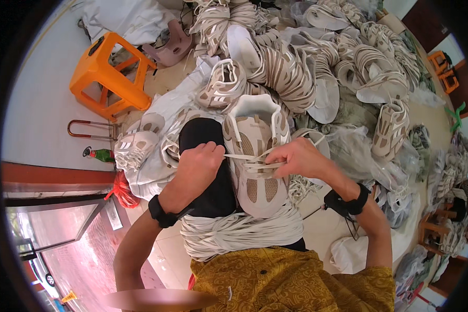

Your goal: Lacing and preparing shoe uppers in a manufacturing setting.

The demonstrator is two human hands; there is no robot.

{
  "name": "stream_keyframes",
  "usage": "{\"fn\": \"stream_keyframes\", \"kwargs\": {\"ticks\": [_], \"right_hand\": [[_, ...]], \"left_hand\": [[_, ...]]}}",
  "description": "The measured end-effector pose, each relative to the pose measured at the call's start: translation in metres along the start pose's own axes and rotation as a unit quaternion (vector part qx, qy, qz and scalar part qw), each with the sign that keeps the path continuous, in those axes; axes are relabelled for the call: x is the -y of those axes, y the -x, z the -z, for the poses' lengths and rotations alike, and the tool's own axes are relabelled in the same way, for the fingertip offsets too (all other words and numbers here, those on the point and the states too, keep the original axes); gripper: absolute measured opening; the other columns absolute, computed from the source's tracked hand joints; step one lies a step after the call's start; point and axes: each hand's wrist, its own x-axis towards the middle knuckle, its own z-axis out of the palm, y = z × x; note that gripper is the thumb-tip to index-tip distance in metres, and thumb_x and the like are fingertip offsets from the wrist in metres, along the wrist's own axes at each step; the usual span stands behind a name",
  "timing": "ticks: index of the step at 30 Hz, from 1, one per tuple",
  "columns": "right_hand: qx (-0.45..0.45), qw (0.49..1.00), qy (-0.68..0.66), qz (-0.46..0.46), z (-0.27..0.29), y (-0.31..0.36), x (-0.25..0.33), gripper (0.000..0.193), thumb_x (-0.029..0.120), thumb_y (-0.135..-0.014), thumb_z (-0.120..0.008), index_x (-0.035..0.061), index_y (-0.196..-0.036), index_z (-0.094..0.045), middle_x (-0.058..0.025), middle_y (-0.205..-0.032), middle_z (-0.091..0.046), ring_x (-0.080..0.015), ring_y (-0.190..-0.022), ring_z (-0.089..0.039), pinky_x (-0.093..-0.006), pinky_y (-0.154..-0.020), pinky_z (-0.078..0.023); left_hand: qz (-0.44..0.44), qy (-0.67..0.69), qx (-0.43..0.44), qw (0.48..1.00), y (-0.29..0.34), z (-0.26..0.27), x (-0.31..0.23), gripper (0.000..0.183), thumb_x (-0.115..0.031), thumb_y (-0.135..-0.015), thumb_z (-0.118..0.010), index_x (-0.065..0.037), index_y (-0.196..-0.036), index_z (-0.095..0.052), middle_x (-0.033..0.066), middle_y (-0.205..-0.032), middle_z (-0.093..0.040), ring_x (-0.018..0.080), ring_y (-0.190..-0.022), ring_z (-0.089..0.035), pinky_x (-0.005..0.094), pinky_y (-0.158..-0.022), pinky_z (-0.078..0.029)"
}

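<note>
**Lacing a beige-and-white sneaker on the lap**

Here, I see a chunky sneaker resting on my lap, toe toward my body, tongue and heel opening pointing away. Its upper is a patchwork of cream panels and tan mesh, smooth-looking and moulded, with a thick pale sole. A flat white lace runs across the eyelets in several loose bars.

My left hand is closed in a fist-like pinch on the lace end at the shoe's left side. My right hand is closed too, fingers pinching the lace at the right side, pulling it taut across the tongue. I judge the lacing to be in its middle rows: the lower bars are in, the upper eyelets look unfilled. The next move calls for feeding a lace tip through a small eyelet, so a fine fingertip grip and even tension matter.

Below the shoe, a thick bundle of flat white laces lies across my thighs, soft and ribbon-like. Black straps circle both wrists. Beyond, a large heap of matching sneakers covers the floor, some in crinkled clear bags. An orange plastic stool stands to the left on pale tiles, well apart from the shoe.
</note>
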Motion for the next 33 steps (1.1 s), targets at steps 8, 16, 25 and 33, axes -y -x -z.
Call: {"fn": "stream_keyframes", "kwargs": {"ticks": [8, 16, 25, 33], "right_hand": [[-0.119, 0.864, 0.445, 0.202, -0.022, -0.004, 0.005, 0.009, 0.012, -0.062, -0.054, 0.0065, -0.055, -0.05, -0.0045, -0.054, -0.052, -0.0234, -0.056, -0.057, -0.0351, -0.046, -0.044], [0.103, 0.968, -0.179, -0.141, 0.001, -0.019, 0.005, 0.007, 0.007, -0.055, -0.063, 0.0031, -0.06, -0.059, 0.002, -0.054, -0.051, -0.0061, -0.048, -0.044, -0.0201, -0.043, -0.031], [0.066, 0.995, -0.052, 0.05, 0.014, -0.022, -0.01, 0.008, 0.011, -0.052, -0.061, 0.0056, -0.058, -0.058, -0.0002, -0.057, -0.052, -0.0135, -0.049, -0.046, -0.0283, -0.046, -0.035], [-0.107, 0.964, 0.233, 0.066, 0.0, -0.029, -0.039, 0.01, 0.011, -0.054, -0.06, 0.0044, -0.059, -0.055, -0.0046, -0.062, -0.054, -0.0211, -0.059, -0.052, -0.0295, -0.053, -0.04]], "left_hand": [[0.042, 0.06, 0.002, 0.997, 0.0, 0.004, -0.001, 0.011, -0.01, -0.072, -0.059, -0.007, -0.075, -0.048, 0.0071, -0.066, -0.045, 0.024, -0.061, -0.052, 0.0339, -0.051, -0.042], [0.015, 0.055, 0.005, 0.998, 0.003, 0.003, 0.002, 0.009, -0.005, -0.071, -0.054, -0.006, -0.078, -0.048, 0.0077, -0.068, -0.045, 0.0242, -0.061, -0.052, 0.0342, -0.05, -0.042], [0.013, -0.032, -0.005, 0.999, 0.021, 0.023, 0.021, 0.017, -0.002, -0.062, -0.053, -0.005, -0.078, -0.051, 0.0064, -0.07, -0.044, 0.0217, -0.069, -0.051, 0.0317, -0.056, -0.043], [0.064, -0.081, -0.047, 0.994, 0.066, 0.026, 0.058, 0.019, -0.003, -0.065, -0.051, -0.008, -0.084, -0.053, 0.0076, -0.071, -0.044, 0.0247, -0.067, -0.048, 0.0354, -0.056, -0.041]]}}
